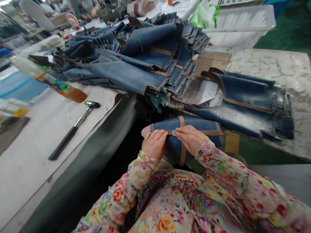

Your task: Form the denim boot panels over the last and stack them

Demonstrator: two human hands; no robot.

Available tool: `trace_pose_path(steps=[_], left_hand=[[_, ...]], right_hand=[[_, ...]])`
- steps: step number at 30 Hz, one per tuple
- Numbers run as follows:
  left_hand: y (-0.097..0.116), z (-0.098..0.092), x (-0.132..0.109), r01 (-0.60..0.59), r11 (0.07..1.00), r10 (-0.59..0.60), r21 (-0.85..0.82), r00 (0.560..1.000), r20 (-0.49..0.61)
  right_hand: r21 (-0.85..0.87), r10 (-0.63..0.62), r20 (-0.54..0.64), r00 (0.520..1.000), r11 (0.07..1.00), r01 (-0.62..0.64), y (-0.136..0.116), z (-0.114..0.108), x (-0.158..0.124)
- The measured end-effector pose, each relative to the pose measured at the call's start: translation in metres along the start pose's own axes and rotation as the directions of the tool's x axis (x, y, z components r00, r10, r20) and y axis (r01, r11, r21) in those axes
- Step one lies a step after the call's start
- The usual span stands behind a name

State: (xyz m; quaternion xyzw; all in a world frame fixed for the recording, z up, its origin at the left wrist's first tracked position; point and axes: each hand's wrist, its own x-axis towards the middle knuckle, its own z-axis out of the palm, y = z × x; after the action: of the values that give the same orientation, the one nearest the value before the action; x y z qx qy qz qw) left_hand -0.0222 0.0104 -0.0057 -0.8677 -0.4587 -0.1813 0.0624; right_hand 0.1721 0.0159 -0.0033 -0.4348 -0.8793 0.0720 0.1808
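Observation:
A blue leather-like bag piece (198, 124) with tan strips crossing it lies over my lap, just in front of my body. My left hand (155, 143) grips it at the left end of the lengthwise tan strip, fingers curled over the edge. Close beside it, my right hand (190, 139) pinches the same strip near the crossing band. A small whitish thing shows at the right fingertips, too blurred to name. The undersides of both hands and the thumbs are hidden.
Blue pieces lie in a large pile (143, 55) ahead, and several more blue panels (246, 93) rest on the right-hand board. On the left table are a hammer (74, 131) and a tilted bottle (65, 89). A white bin (239, 28) stands far right; a person sits beyond.

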Motion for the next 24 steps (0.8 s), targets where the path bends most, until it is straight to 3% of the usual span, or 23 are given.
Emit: trace_pose_path(steps=[15, 24], left_hand=[[-0.026, -0.018, -0.022, 0.161, 0.985, -0.163, 0.056, 0.986, 0.033], [-0.03, -0.013, -0.034, 0.319, 0.946, -0.322, 0.055, 0.945, 0.053]], right_hand=[[0.037, -0.079, 0.139, 0.987, 0.997, 0.075, -0.033, 0.017, 0.052], [0.073, -0.113, 0.166, 0.98, 0.992, 0.102, -0.042, 0.026, 0.071]])
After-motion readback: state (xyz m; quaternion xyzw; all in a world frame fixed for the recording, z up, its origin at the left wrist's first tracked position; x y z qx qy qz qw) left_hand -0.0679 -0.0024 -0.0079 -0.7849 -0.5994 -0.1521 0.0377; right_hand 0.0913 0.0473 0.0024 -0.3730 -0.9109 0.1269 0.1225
